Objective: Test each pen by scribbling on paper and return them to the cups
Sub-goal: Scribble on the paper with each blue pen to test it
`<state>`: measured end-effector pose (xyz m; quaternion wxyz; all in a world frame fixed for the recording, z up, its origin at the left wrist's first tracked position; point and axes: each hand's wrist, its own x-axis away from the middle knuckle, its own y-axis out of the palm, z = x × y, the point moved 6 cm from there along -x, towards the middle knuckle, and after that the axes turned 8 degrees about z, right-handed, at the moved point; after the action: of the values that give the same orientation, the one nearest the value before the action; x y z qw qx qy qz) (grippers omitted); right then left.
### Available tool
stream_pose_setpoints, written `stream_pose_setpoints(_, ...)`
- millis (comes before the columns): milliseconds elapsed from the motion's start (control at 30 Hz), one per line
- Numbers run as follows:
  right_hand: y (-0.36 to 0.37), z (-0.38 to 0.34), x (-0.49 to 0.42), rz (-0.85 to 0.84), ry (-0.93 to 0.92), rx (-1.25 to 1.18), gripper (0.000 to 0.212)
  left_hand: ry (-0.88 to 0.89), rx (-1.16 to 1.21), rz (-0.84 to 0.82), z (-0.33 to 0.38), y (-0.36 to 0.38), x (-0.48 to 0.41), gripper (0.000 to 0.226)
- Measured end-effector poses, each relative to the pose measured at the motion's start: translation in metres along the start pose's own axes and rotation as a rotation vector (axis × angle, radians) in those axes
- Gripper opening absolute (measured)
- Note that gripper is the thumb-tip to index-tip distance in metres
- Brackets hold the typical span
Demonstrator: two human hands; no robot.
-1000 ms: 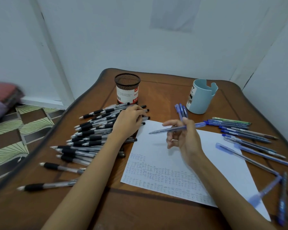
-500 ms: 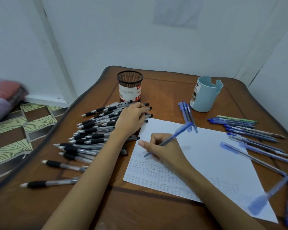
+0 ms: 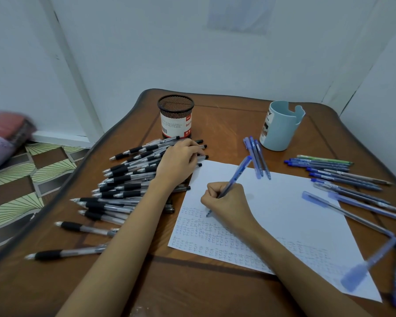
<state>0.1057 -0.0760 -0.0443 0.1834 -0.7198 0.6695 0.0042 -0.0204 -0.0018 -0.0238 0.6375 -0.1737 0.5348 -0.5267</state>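
— Starting at the left, where is the left hand (image 3: 178, 161)?

— Palm down on the heap of black-grip pens (image 3: 124, 181), fingers loosely bent over the barrels, gripping none that I can see. The heap fans out to the table's (image 3: 215, 291) curved dark rim, with two strays lying nearer the front edge.

— And the pen under test?

— The blue pen (image 3: 236, 175) is in the right hand (image 3: 229, 202), fingers and thumb curled tight round its lower barrel. Its cap end leans up and away; its tip touches the paper (image 3: 290, 209) at the top of the scribbled rows.

— Room to move?

— Blank white sheet lies right of that hand. The paper's left edge runs just beside the heap. Bare brown wood shows along the front.

— The cups?

— Both stand at the back: a black mesh cup (image 3: 176, 116) with a red-and-white label just beyond the left hand, and a smooth pale blue cup (image 3: 281, 126) with a notched rim farther right. Three capped blue pens (image 3: 256, 156) lie beside it, and a row of loose blue pens (image 3: 343, 177) spreads toward the right edge.
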Motion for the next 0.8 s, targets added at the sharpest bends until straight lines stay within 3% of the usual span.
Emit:
stream_pose_setpoints(267, -0.0026, 0.0011, -0.0010, 0.050, -0.019, -0.008, 0.045, 0.005, 0.004, 0.001, -0.0006, 0.0009, -0.0003, 0.026)
stream_pose_setpoints(800, -0.0022, 0.0018, -0.0021, 0.044, -0.019, 0.008, 0.043, 0.016, -0.037, -0.026, -0.0015, 0.0030, -0.0006, 0.024)
